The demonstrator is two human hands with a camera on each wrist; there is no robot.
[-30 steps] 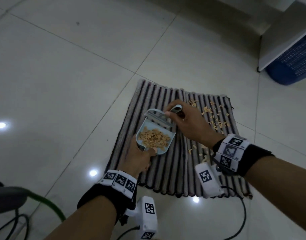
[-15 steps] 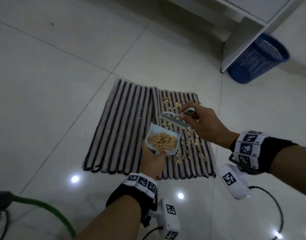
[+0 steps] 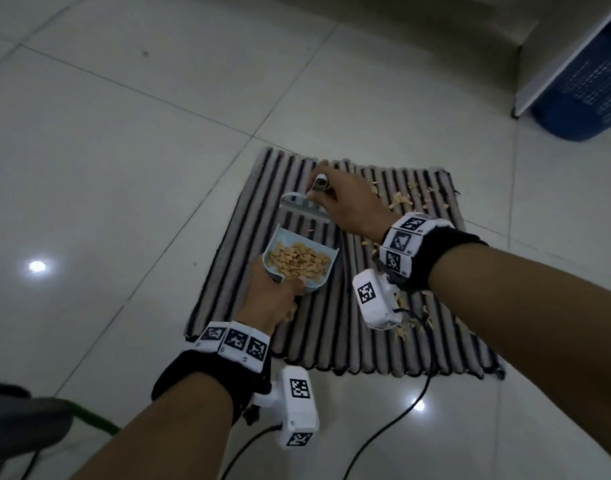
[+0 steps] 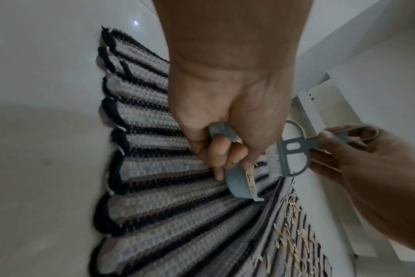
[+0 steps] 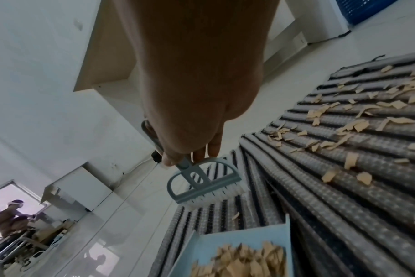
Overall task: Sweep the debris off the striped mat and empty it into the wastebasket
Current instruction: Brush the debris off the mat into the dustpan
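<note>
A striped mat [image 3: 331, 327] lies on the tiled floor. My left hand [image 3: 272, 299] grips the handle of a light blue dustpan [image 3: 314, 278] [image 4: 239, 185] [image 5: 235, 241] heaped with tan paper scraps [image 3: 298, 263]. Just beyond the pan, my right hand [image 3: 338, 199] holds the handle of a small blue-grey brush [image 3: 302, 207] [image 5: 201, 185] [image 4: 294, 159], its white bristles over the mat. Loose scraps [image 3: 404, 199] [image 5: 358, 123] are strewn along the mat's right side. The blue wastebasket [image 3: 588, 98] stands at the far right.
A white cabinet panel [image 3: 553, 64] stands beside the wastebasket. Black cables [image 3: 394, 424] run over the floor near the mat's front edge. A green hose [image 3: 92, 420] and a dark object [image 3: 16, 424] lie at the lower left. Another person [image 5: 10, 219] sits far off.
The brush has moved left, from over the scraps on the right half to just beyond the dustpan's mouth. The dustpan stays in my left hand. The view has swung right, cutting off the wastebasket.
</note>
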